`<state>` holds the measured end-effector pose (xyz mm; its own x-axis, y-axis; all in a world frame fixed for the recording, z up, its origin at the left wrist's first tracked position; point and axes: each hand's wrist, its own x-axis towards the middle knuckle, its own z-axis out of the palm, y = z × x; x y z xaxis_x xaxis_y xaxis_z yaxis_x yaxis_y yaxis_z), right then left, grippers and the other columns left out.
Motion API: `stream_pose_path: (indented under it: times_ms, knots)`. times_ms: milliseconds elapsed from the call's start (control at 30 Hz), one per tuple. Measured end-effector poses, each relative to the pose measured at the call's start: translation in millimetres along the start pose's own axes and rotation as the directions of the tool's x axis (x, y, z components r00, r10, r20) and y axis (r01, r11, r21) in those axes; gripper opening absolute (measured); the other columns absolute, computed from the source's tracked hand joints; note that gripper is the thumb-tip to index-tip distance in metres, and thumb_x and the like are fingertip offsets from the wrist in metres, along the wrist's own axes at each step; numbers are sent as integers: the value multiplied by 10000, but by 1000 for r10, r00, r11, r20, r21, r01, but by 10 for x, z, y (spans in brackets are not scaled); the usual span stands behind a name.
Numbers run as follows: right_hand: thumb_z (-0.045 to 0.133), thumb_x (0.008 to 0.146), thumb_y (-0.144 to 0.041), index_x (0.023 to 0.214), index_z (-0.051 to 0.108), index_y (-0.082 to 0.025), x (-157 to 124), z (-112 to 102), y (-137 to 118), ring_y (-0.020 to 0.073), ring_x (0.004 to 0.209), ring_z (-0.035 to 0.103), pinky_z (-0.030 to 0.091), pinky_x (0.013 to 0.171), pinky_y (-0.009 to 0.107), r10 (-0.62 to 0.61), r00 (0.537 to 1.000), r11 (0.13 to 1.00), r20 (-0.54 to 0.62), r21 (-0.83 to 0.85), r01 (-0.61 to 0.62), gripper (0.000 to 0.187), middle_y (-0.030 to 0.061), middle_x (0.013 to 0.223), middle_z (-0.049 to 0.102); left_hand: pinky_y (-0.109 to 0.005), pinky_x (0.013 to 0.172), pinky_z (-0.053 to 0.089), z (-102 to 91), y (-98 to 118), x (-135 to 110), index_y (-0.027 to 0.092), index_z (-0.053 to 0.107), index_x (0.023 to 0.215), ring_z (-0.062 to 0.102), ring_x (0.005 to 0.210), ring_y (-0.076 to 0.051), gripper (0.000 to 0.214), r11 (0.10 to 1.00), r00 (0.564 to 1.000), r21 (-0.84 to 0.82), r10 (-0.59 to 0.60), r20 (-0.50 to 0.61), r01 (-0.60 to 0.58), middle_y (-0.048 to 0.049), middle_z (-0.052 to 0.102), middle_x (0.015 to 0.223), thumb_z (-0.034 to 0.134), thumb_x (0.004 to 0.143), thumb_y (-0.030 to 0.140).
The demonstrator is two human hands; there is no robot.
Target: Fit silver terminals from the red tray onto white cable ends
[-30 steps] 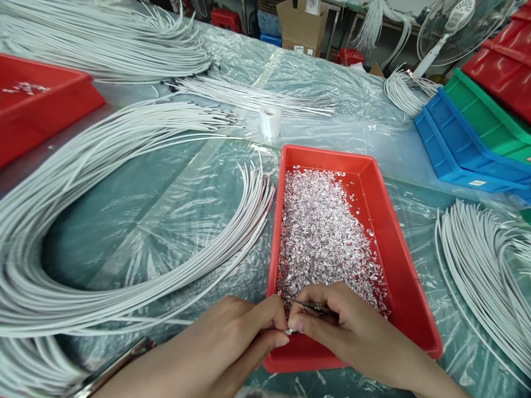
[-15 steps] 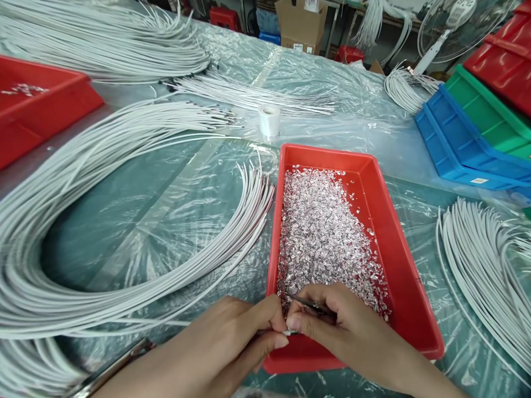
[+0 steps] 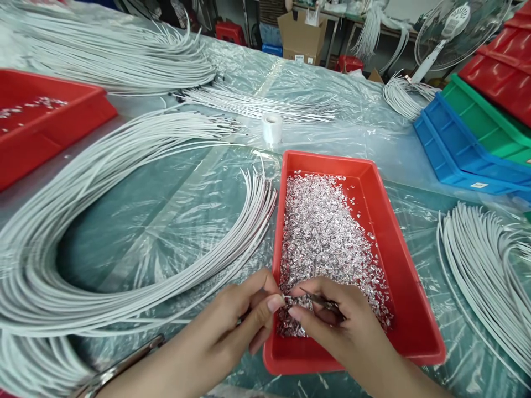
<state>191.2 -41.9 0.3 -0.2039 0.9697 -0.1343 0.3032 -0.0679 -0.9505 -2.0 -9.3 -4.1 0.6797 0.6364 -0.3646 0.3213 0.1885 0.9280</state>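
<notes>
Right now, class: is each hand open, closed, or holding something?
Left hand: closed, pinching a white wire tip.
Right hand: closed, holding a dark pointed tool.

Over a red tray (image 3: pixel 400 271), partly filled with silvery scraps (image 3: pixel 327 237), a small white piece (image 3: pixel 286 298) is pinched in the grip of the left hand (image 3: pixel 230 315), while a dark pointed tool (image 3: pixel 318 299) is held in that of the right hand (image 3: pixel 352 326); to the left, looped white cables (image 3: pixel 31 249) are laid on the film-covered surface (image 3: pixel 145 221)
</notes>
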Motion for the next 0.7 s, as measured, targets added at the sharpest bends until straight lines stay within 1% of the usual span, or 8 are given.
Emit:
stream_pose_path:
  times_ms: [67,133,300,433,500,600,700]
  knots:
    - [606,813,-210,783,619,-193,1,32,6,81,460,341,294,435,221,-19,998,1000,-53,5,19,37,-60,565,463,-203,586,358,-1,6,3,206,428,803,406,600,-93,277,1000,1000,-1,0,9,0,57,445,661,330,1001,373]
    - [610,808,-204,740,631,-194,1,58,13,80,452,331,275,420,221,-37,996,999,-82,5,37,72,-61,543,457,-206,578,352,-4,28,6,202,421,778,406,598,-95,288,1000,1000,13,7,15,-7,54,447,657,334,998,365]
    - [594,800,-179,731,650,-200,-7,87,28,86,462,369,297,432,221,-37,996,999,-85,-4,36,91,-49,545,494,-206,546,336,-9,87,14,202,408,767,398,567,-92,290,999,999,31,25,20,-25,61,440,624,324,998,357]
    - [603,806,-187,727,668,-212,-13,77,16,89,476,443,340,454,217,-40,994,998,-101,52,45,106,-41,563,565,-200,534,333,-2,68,30,204,419,784,407,559,-86,265,998,999,38,44,-10,-43,65,458,618,341,998,340]
    - [608,804,-179,724,671,-209,-13,70,7,89,488,464,355,465,214,-37,994,996,-101,75,45,106,-39,569,576,-197,533,335,2,53,35,204,421,775,411,556,-83,265,997,998,53,55,-22,-54,67,460,616,353,996,333]
    - [606,790,-149,717,670,-200,-8,63,-2,89,495,465,366,476,210,-29,995,996,-97,82,37,110,-39,569,567,-197,538,339,7,46,36,204,422,766,416,562,-83,279,996,999,80,48,-19,-46,67,461,623,350,997,342]
    - [597,788,-143,723,667,-195,-5,64,0,86,489,420,345,463,211,-17,996,996,-91,87,25,108,-45,561,526,-202,541,343,10,53,31,205,418,766,417,558,-86,291,995,999,89,46,-17,-44,67,459,619,331,999,357]
